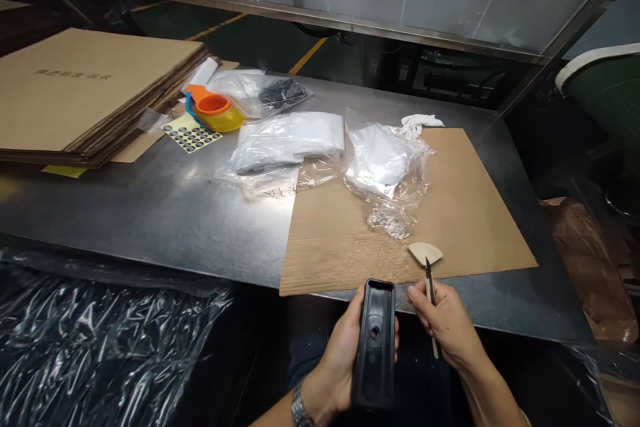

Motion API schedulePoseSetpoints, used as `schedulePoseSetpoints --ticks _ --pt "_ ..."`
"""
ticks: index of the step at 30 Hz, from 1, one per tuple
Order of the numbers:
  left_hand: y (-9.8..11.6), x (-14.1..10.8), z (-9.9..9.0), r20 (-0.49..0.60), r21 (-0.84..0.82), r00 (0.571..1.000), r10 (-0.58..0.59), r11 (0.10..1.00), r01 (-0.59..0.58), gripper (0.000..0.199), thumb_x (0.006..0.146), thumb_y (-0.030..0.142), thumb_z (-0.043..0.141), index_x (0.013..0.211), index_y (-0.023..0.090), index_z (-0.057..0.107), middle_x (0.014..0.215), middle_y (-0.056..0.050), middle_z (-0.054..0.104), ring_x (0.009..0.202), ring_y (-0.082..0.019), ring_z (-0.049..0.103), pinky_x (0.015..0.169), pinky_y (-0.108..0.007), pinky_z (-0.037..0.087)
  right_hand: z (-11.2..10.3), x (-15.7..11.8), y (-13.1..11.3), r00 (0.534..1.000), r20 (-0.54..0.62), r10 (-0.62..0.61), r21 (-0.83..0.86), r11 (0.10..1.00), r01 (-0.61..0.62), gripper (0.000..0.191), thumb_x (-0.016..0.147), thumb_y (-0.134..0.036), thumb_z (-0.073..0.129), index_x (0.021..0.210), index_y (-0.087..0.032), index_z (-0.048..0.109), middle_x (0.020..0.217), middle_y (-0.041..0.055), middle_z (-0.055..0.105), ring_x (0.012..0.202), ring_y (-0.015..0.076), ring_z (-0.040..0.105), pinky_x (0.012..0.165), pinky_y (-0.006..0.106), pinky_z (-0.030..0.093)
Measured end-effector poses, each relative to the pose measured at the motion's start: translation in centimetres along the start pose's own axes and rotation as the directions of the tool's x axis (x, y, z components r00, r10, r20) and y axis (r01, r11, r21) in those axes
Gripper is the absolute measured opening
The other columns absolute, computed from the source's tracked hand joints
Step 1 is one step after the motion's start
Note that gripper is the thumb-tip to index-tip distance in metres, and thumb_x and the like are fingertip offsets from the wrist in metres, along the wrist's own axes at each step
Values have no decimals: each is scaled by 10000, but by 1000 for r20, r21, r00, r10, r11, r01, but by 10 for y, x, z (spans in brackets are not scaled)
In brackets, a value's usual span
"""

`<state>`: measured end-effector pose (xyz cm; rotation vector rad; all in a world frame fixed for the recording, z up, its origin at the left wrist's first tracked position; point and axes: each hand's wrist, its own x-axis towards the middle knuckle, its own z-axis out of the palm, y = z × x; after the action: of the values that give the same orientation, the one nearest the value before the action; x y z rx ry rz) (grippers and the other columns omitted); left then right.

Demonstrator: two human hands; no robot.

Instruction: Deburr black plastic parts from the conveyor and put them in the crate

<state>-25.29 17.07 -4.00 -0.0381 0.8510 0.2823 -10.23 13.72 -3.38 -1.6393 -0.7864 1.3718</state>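
Note:
My left hand [338, 363] is wrapped around a long black plastic part [374, 347], which has a recessed channel and a small round hole facing up. To its right, my right hand [443, 317] grips a slim knife [431, 290] like a pen, with its dark pointed blade upward. The tip of that blade overlaps a pale fan-shaped piece [425, 253]; whether they touch I cannot tell. This piece lies on a flat cardboard sheet [475, 213] close to the front edge of the table.
Clear bags of white material [377, 157] and white sheets [300, 137] lie mid-table. A white glove [420, 123], an orange-and-yellow tape dispenser [220, 112], a sticker sheet [193, 135] and stacked cardboard [90, 87] sit further back and left. Black plastic film [100, 347] spreads at lower left.

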Motion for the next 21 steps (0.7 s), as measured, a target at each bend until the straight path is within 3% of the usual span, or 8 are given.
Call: schedulePoseSetpoints --ticks 5,9,11,16,21 --pt "6 0 3 -47 -50 999 -16 999 13 691 853 608 321 687 23 650 512 -65 573 402 -112 531 429 -207 447 7 -8 -2 994 106 36 30 999 -39 406 743 -526 633 866 -146 556 488 -101 366 413 36 276 393 183 195" --pt "5 0 2 -29 -37 999 -35 999 34 705 847 617 317 676 18 647 520 -74 583 405 -119 542 423 -212 453 11 -2 -3 994 102 33 36 999 -37 488 756 -563 596 976 -132 536 470 -107 367 405 41 287 388 180 200" --pt "3 0 2 5 -16 999 -52 999 52 710 843 616 315 671 13 647 515 -74 577 407 -120 544 420 -211 454 12 3 -3 992 121 34 31 999 -38 482 761 -579 578 948 -136 539 450 -108 368 389 40 288 379 178 190" --pt "1 -3 2 27 17 998 -55 998 54 664 851 576 326 697 21 655 553 -71 589 408 -124 546 394 -217 450 13 12 0 973 222 64 14 998 -69 451 770 -589 558 662 -153 516 400 -78 406 346 36 324 351 174 181" --pt "0 -2 2 49 18 997 -68 998 67 667 845 598 330 669 40 649 552 -75 592 418 -124 555 410 -216 460 13 11 4 970 226 86 29 995 -95 424 774 -573 563 728 -152 529 400 -88 417 325 36 329 335 158 194"
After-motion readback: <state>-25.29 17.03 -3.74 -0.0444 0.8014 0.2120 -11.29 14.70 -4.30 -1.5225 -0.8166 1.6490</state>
